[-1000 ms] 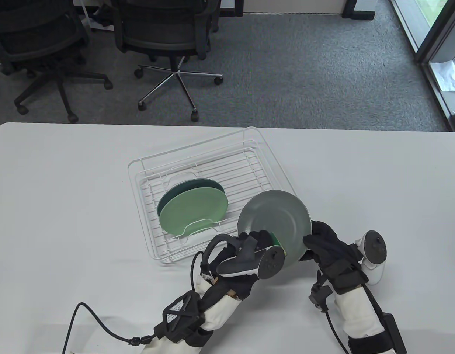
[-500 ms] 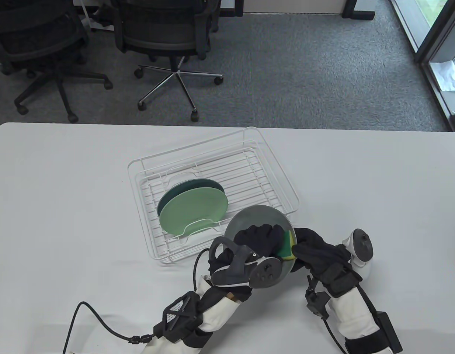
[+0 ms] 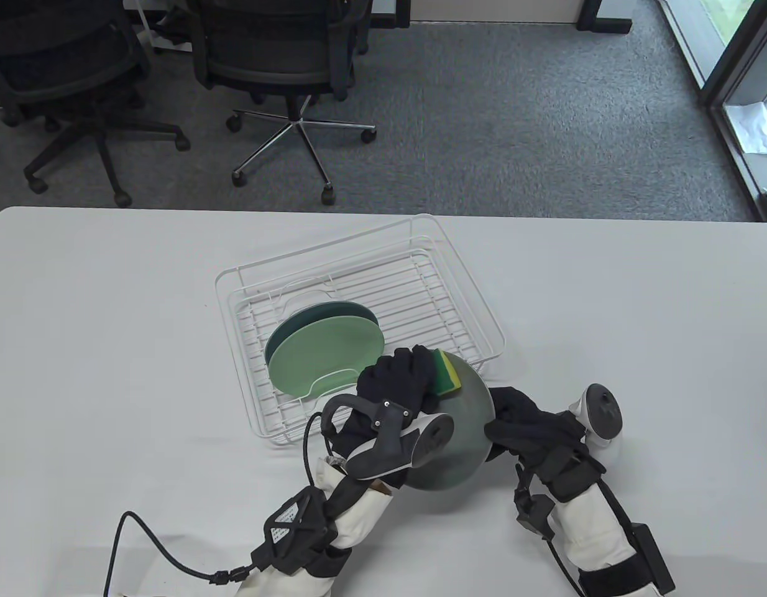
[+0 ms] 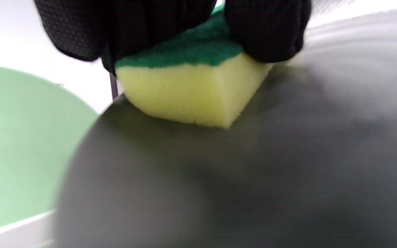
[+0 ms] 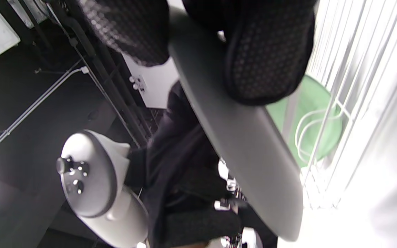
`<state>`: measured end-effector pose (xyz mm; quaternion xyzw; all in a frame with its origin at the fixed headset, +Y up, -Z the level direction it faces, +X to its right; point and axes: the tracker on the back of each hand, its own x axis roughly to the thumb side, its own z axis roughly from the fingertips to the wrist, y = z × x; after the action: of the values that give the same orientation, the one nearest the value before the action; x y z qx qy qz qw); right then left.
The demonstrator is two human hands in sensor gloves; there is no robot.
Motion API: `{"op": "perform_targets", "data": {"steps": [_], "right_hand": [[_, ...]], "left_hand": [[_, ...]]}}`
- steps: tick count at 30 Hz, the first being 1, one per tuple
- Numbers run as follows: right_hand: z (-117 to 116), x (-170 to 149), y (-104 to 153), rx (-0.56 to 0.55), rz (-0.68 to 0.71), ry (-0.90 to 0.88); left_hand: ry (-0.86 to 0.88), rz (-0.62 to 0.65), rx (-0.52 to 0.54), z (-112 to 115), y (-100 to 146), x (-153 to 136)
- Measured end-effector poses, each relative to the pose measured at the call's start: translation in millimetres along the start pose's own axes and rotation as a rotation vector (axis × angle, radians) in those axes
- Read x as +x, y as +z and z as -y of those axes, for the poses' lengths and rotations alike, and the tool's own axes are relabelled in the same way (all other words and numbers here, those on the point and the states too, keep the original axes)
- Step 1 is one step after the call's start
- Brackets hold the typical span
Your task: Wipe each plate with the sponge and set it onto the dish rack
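A grey plate [image 3: 464,423] [image 4: 253,172] [image 5: 240,144] is held tilted above the table's front, just in front of the white wire dish rack [image 3: 458,273]. My right hand [image 3: 514,423] [image 5: 253,51] grips its right rim, thumb on one face and fingers on the other. My left hand [image 3: 399,376] [image 4: 184,27] holds a yellow and green sponge [image 3: 444,372] [image 4: 191,86] and presses its yellow side on the plate's far rim. Two green plates [image 3: 327,357] stand in the rack's left part.
Black cables [image 3: 160,547] trail from the left wrist at the table's front edge. Office chairs [image 3: 278,68] stand on the carpet beyond the table. The rack's right half holds nothing.
The plate has tipped down and moved left towards me. My left hand has swept the sponge from the plate's near edge across its face up to the far rim.
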<state>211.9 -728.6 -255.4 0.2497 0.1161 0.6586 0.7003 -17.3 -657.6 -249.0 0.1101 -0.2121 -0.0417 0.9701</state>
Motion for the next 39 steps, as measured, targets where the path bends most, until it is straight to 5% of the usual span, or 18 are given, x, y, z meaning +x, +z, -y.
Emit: {"op": "perform_targets", "data": {"steps": [6,14,25,34,39], "right_hand": [[13,-1,5,-0.102,-0.004,-0.006],[19,-3,9,-0.174,-0.002,-0.048],[1,0,2,-0.063,0.026,-0.061],[-10,4,-2,0.029,0.051,-0.023],[-8,7,-1,0.025,0.061,0.006]], "left_hand": [[0.012,-0.004,-0.157,7,-4,0],[0.140,0.110,-0.181,-1,-1,15],[0.217,0.178,-0.037,-20,11,36],[0.128,0.019,0.101,-21,10,17],[0.082,-0.060,0.071,-17,7,0]]}}
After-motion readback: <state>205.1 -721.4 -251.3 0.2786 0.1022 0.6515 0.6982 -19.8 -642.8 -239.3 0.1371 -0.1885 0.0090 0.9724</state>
